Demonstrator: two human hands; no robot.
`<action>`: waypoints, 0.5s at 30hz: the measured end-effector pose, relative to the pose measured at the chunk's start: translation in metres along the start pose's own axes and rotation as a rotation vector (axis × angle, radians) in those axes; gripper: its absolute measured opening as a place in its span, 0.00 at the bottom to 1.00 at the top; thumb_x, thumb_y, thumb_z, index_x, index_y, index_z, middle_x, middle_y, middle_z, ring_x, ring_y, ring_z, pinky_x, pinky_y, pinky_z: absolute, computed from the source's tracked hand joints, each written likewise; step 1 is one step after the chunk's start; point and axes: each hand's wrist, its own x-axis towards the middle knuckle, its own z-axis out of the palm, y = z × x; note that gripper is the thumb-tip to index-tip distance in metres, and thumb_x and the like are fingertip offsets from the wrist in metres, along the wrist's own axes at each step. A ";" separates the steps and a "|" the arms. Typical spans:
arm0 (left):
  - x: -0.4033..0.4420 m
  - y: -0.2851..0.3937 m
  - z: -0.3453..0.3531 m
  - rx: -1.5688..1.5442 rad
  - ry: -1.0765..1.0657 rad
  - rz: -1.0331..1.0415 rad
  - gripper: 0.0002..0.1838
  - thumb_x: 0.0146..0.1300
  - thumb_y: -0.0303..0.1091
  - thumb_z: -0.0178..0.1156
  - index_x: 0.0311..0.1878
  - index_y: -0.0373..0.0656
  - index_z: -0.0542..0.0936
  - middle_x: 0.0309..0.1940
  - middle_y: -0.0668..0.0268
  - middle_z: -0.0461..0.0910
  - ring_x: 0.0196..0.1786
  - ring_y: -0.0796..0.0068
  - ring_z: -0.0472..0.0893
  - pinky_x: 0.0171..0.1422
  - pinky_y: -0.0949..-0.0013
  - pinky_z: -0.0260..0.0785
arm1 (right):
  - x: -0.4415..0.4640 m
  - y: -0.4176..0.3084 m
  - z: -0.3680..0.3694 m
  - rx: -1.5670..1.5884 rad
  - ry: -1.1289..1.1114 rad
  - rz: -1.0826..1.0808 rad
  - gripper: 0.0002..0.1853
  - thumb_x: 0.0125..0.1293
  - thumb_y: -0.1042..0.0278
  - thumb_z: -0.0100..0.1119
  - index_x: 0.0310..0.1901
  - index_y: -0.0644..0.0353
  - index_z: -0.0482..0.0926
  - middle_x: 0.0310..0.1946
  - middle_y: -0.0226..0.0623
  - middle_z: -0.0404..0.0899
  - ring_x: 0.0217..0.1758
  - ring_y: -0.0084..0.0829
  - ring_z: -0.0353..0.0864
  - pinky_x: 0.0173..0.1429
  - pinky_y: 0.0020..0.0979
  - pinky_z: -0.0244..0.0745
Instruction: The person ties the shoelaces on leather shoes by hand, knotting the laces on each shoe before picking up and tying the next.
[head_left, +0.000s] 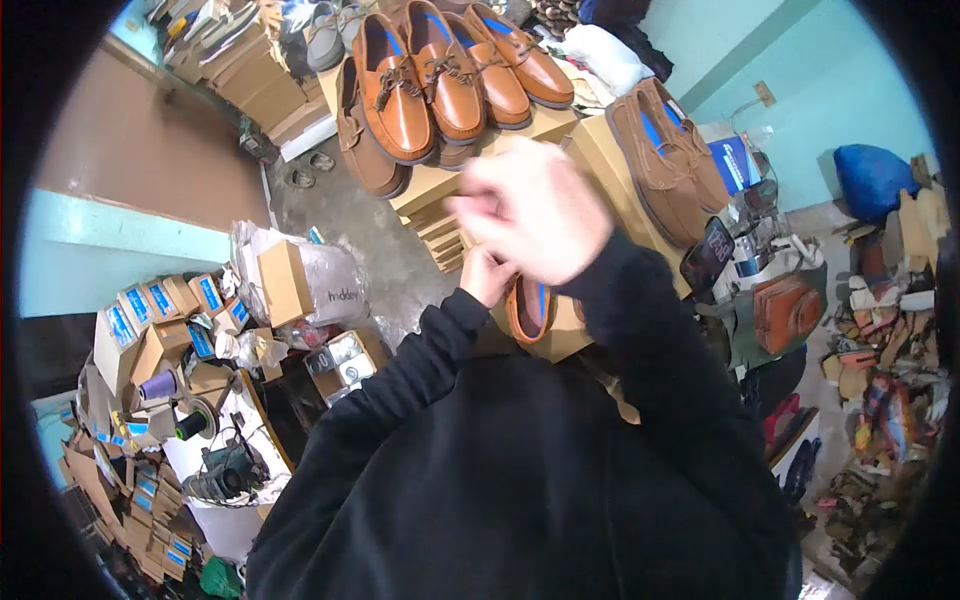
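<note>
A brown leather boat shoe (530,312) with a blue insole is on the cardboard surface close to my body, its far end hidden by my hands. My left hand (488,275) is closed at that end, fingers pinched against the shoe; whether a lace is between them is hidden. Above it, my right hand (540,212) is raised and smeared by motion, with its fingers curled in. I cannot make out what they grip. Just beyond my hands stand several glossy tan boat shoes (395,100) with dark laces.
Matte brown boat shoes (660,160) rest on a box to the right, near a phone (708,253). Shoe boxes (150,310) and a thread spool (158,386) are at left. Leather scraps (880,400) cover the floor at far right. A plastic-wrapped bundle (335,280) stands left of my arm.
</note>
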 end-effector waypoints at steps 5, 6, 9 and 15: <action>-0.013 0.022 -0.001 -0.183 0.016 0.092 0.10 0.78 0.33 0.72 0.56 0.40 0.87 0.48 0.68 0.86 0.47 0.76 0.83 0.54 0.66 0.80 | 0.024 -0.050 0.034 0.212 0.166 -0.556 0.21 0.64 0.57 0.77 0.57 0.53 0.90 0.61 0.39 0.89 0.67 0.44 0.86 0.75 0.52 0.75; -0.014 0.029 -0.002 -0.199 -0.005 0.077 0.11 0.79 0.33 0.71 0.58 0.40 0.87 0.50 0.67 0.87 0.50 0.75 0.84 0.56 0.65 0.81 | 0.017 -0.044 0.026 0.292 0.126 -0.529 0.21 0.64 0.57 0.77 0.57 0.54 0.90 0.61 0.40 0.89 0.67 0.44 0.86 0.75 0.51 0.76; -0.007 0.017 -0.004 -0.174 -0.067 -0.067 0.14 0.82 0.35 0.69 0.64 0.41 0.85 0.56 0.65 0.88 0.56 0.72 0.85 0.62 0.62 0.82 | -0.018 0.010 -0.006 0.443 0.067 -0.177 0.19 0.71 0.69 0.73 0.62 0.63 0.88 0.57 0.46 0.89 0.58 0.44 0.91 0.65 0.44 0.85; 0.000 0.018 -0.003 -0.089 -0.073 -0.229 0.12 0.72 0.30 0.79 0.53 0.40 0.88 0.41 0.73 0.88 0.44 0.84 0.83 0.53 0.75 0.79 | -0.149 0.125 0.033 0.184 -0.063 0.391 0.13 0.75 0.75 0.69 0.57 0.63 0.90 0.47 0.46 0.89 0.45 0.44 0.92 0.52 0.37 0.87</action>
